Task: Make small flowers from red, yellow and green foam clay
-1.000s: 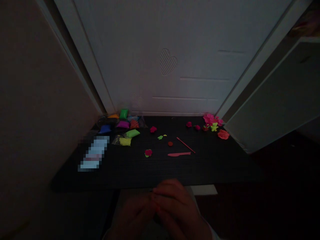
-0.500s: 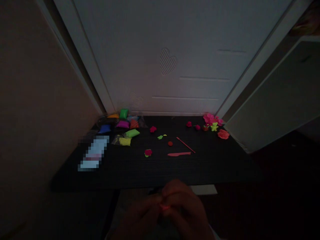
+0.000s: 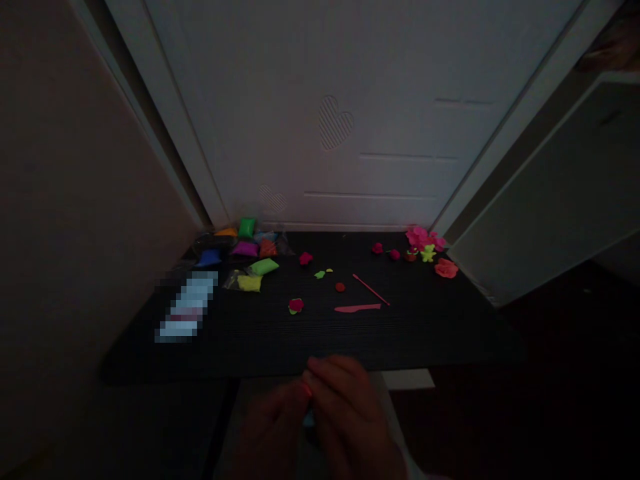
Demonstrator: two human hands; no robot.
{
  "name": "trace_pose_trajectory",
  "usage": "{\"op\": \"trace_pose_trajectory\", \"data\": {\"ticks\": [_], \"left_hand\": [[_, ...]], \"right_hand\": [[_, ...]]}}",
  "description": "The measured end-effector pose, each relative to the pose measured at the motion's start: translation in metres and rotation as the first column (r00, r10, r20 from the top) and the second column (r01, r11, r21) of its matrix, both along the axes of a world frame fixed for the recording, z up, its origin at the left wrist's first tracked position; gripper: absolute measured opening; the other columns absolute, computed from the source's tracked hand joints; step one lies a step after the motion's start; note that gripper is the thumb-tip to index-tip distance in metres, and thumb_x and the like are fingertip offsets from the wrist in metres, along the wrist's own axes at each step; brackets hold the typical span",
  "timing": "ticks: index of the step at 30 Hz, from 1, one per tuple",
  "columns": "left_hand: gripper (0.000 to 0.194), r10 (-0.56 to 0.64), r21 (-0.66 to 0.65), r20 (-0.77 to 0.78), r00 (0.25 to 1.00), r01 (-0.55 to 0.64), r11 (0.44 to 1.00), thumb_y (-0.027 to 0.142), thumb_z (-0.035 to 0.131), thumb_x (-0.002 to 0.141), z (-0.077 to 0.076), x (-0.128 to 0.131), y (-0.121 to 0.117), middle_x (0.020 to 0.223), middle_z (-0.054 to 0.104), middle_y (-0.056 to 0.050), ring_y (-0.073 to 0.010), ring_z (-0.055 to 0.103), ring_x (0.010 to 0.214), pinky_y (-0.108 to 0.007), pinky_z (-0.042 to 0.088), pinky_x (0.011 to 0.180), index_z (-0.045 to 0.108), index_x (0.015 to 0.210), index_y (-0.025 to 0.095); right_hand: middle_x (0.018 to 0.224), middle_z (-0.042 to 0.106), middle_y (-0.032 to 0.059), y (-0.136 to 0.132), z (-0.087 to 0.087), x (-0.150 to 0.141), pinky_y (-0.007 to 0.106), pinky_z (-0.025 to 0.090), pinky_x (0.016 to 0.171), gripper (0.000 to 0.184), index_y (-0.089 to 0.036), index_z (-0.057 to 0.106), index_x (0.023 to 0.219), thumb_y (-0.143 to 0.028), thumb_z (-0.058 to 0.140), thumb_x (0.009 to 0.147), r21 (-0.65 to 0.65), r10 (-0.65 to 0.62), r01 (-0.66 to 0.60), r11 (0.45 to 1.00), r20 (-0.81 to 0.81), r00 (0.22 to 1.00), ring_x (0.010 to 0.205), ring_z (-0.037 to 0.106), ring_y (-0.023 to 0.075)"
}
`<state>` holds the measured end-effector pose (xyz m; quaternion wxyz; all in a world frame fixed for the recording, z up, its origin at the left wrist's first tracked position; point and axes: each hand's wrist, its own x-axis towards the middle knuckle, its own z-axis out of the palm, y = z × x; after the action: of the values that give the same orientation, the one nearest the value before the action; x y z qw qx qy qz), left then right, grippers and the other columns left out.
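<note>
Just in front of the table's near edge, my left hand (image 3: 274, 423) and my right hand (image 3: 346, 407) meet, fingertips pressed together. Between them a small piece of red clay (image 3: 307, 392) shows, largely hidden by the fingers. Both hands are closed on it, and dim light blurs the details. Beyond them lie a pink plastic knife (image 3: 357, 309), a thin pink stick tool (image 3: 371, 289) and a flat red clay disc (image 3: 340, 287). To the left sits a red clay flower with a green edge (image 3: 296, 305). Small green clay pieces (image 3: 319, 275) are behind it.
Several bags of coloured clay (image 3: 245, 249) fill the dark table's (image 3: 240, 353) back left, near a pixelated bright panel (image 3: 187, 307). Red clay balls (image 3: 377, 249), pink flowers (image 3: 420, 237), a yellow bear figure (image 3: 428, 253) and a coral flower (image 3: 446, 268) stand back right. A white door (image 3: 280, 120) rises behind.
My hands have shifted slightly left and up. My right hand's fingers have straightened and now lie over the red clay, which shows less.
</note>
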<state>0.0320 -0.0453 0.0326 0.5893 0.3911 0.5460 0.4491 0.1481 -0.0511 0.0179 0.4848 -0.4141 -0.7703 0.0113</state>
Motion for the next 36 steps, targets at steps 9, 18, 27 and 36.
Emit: {"op": "trace_pose_trajectory", "data": {"ticks": [9,18,27,36], "left_hand": [[0.010,0.019,-0.006,-0.072,0.997,-0.019,1.000,0.029,0.064,0.061,0.006,-0.010,0.010,0.056,0.066,0.000,-0.0132,0.058,0.057,-0.020,0.046,0.056,0.065,0.062,0.019],[0.013,0.071,0.029,0.007,0.997,-0.071,0.997,0.019,0.066,0.054,0.008,-0.006,0.010,0.051,0.062,0.002,-0.0117,0.056,0.053,-0.020,0.045,0.053,0.054,0.048,0.017],[0.025,0.099,-0.029,0.046,0.994,-0.097,0.995,0.037,0.057,0.071,-0.004,-0.012,0.010,0.085,0.069,-0.005,-0.0151,0.063,0.074,-0.023,0.049,0.066,0.064,0.085,0.017],[0.018,0.140,-0.135,0.169,0.976,-0.118,0.984,0.023,0.072,0.053,0.002,-0.007,0.014,0.068,0.070,-0.002,-0.0129,0.062,0.062,-0.019,0.049,0.057,0.067,0.070,0.018]], "right_hand": [[0.125,0.039,0.0105,-0.005,-0.014,0.004,0.024,0.044,0.088,0.045,-0.014,0.035,0.124,-0.020,0.044,0.081,-0.125,-0.157,0.159,0.979,0.023,0.987,0.116,0.038,0.0144],[0.122,0.038,0.0076,-0.004,-0.015,0.006,0.021,0.042,0.090,0.039,-0.019,0.038,0.118,-0.015,0.043,0.080,-0.181,-0.086,0.073,0.981,-0.064,0.994,0.113,0.040,0.0116],[0.118,0.045,0.0104,-0.004,-0.012,0.006,0.030,0.049,0.083,0.034,-0.020,0.042,0.114,-0.017,0.044,0.080,-0.199,-0.084,0.064,0.978,-0.094,0.992,0.109,0.047,0.0177],[0.117,0.046,0.0095,-0.003,-0.015,0.007,0.026,0.048,0.083,0.033,-0.019,0.043,0.113,-0.017,0.045,0.080,-0.186,-0.070,0.051,0.981,-0.097,0.993,0.108,0.047,0.0156]]}}
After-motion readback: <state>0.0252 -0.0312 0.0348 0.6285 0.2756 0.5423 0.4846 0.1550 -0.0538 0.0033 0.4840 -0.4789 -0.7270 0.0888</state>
